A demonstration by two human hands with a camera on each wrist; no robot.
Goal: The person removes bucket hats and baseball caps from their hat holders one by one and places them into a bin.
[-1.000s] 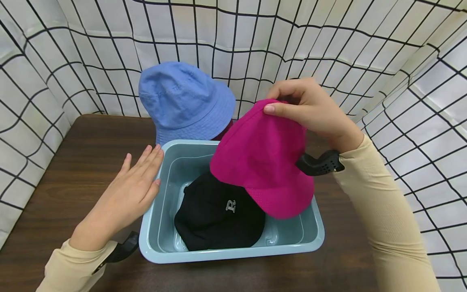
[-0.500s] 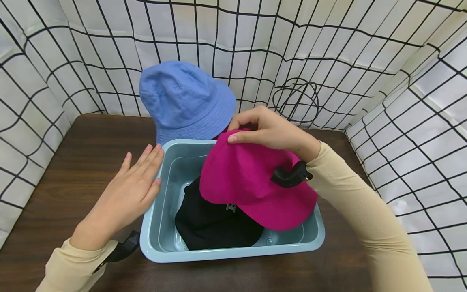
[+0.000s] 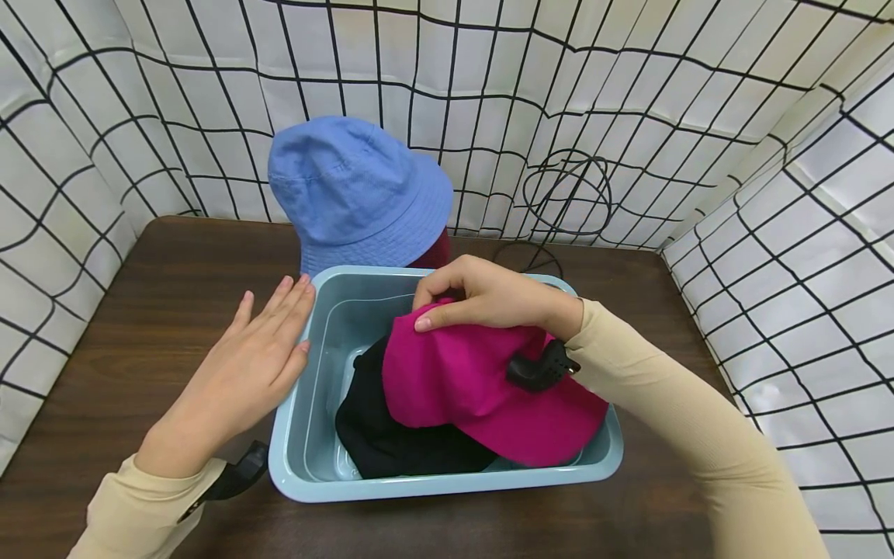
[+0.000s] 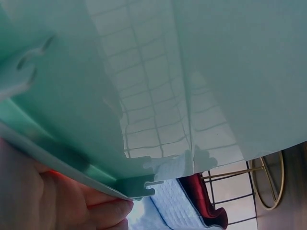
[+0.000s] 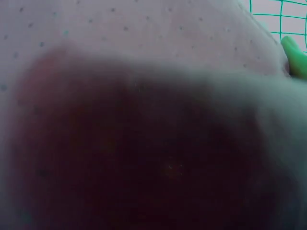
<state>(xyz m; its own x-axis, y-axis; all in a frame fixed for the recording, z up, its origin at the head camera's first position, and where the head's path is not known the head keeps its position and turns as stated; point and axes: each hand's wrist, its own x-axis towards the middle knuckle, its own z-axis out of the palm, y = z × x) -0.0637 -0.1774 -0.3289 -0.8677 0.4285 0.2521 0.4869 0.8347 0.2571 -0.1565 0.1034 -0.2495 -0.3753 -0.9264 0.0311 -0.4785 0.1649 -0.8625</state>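
Note:
A bright pink cap [image 3: 482, 388] is pinched at its top edge between the thumb and fingers of my right hand [image 3: 489, 299]. It lies low in the light blue plastic basin [image 3: 447, 489], its brim toward the front right. Under it a black cap [image 3: 391, 435] shows on the left, its letter now covered. My left hand [image 3: 251, 365] rests with straight fingers against the basin's left rim. In the left wrist view the fingers [image 4: 105, 211] touch the outside of the basin wall [image 4: 230, 86]. Cloth close to the lens fills most of the right wrist view.
Behind the basin stands a blue bucket hat [image 3: 356, 194], with a dark red thing [image 3: 434, 252] partly hidden beneath it. A coiled black cable [image 3: 566, 194] hangs at the back. Wire grid walls with white sheeting [image 3: 489, 70] enclose the brown wooden table [image 3: 188, 310].
My right hand has moved left, down and nearer, lowering the pink cap into the basin over the black cap. The cable at the back has come into view. My left hand stays put.

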